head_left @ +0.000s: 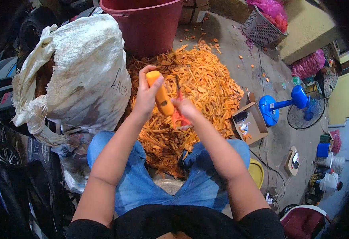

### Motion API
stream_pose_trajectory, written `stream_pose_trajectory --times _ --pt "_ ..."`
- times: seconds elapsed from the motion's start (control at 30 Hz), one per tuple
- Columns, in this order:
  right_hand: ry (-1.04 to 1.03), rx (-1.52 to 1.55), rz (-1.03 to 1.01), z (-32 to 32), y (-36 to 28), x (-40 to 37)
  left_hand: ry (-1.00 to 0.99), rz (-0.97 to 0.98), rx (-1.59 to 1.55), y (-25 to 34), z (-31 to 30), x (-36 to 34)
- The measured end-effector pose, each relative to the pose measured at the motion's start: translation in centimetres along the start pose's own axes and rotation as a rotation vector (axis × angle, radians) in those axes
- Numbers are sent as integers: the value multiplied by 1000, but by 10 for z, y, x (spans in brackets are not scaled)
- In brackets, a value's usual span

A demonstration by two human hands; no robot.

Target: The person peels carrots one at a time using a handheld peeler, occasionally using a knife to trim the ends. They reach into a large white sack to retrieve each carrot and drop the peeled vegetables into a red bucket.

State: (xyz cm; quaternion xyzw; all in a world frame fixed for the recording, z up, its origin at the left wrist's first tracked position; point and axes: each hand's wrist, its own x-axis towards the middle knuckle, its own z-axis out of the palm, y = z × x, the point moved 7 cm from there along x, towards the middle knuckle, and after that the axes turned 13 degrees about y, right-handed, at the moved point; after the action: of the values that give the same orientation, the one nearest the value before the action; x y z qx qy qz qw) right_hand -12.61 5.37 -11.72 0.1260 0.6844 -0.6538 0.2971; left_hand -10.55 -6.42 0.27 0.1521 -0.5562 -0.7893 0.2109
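Observation:
My left hand is closed round a peeled orange carrot, tilted with its cut top end up. A dark spot marks the carrot's side near its lower end. Close against that lower end, my right hand grips a red-handled peeler, somewhat blurred, with a thin dark part pointing upward. Beneath both hands spreads a big heap of orange peelings with round cut slices among them, reaching down between my knees.
A white woven sack stands at the left, a dark red tub behind the heap. To the right are a cardboard box, a blue fan and a yellow lid-like round. Cables cross the floor; a crate sits at the back.

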Motion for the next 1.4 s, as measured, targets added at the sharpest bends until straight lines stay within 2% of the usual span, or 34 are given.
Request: stream_pose_trajectory --times 0.03,0.1,0.2,0.3,0.33,0.4,0.43,0.47,0.53,0.6,0.63,0.7,0.8,0.83,0.87,0.93,1.07,1.4 --pt "-21 94 27 15 -4 -20 4 -112 -162 -2 3 -2" --pt "-39 193 55 24 -6 -30 44 -133 -185 -10 -3 3" --pt "-142 262 -45 26 -12 -20 97 -167 -281 -11 -10 7" --pt "111 382 -56 -11 -20 2 -63 -205 -31 -12 -12 11" --pt "160 321 -77 -23 -29 6 -65 -204 -30 -12 -17 13" --pt "223 383 -243 -38 -50 6 -293 -253 260 -21 -12 8" --pt "223 383 -245 -39 -60 0 -290 -305 302 -25 -11 4" --pt "220 324 -291 -40 -73 -8 -291 -304 302 -26 -11 4" --pt "217 266 -337 -41 -80 -11 -477 -275 557 -41 -6 -3" --pt "127 171 -670 -36 -97 -20 -555 -214 593 -43 -2 -5" --pt "126 171 -672 -36 -98 -22 -602 -184 619 -41 3 -11" --pt "274 -320 -853 -33 -107 -37 -679 -142 716 -34 14 -20" --pt "251 -476 -823 -28 -116 -54 -607 -134 540 -29 21 -23" --pt "312 -619 -911 -31 -121 -59 -567 -46 600 -27 21 -19" --pt "313 -619 -912 -34 -124 -63 -568 -45 600 -27 21 -18" --pt "303 -782 -1020 -34 -133 -74 -439 17 638 -23 16 -10" --pt "309 -998 -950 -38 -126 -71 -345 60 725 -12 13 -6" --pt "308 -1043 -1034 -34 -124 -71 -345 87 745 -4 15 -10"
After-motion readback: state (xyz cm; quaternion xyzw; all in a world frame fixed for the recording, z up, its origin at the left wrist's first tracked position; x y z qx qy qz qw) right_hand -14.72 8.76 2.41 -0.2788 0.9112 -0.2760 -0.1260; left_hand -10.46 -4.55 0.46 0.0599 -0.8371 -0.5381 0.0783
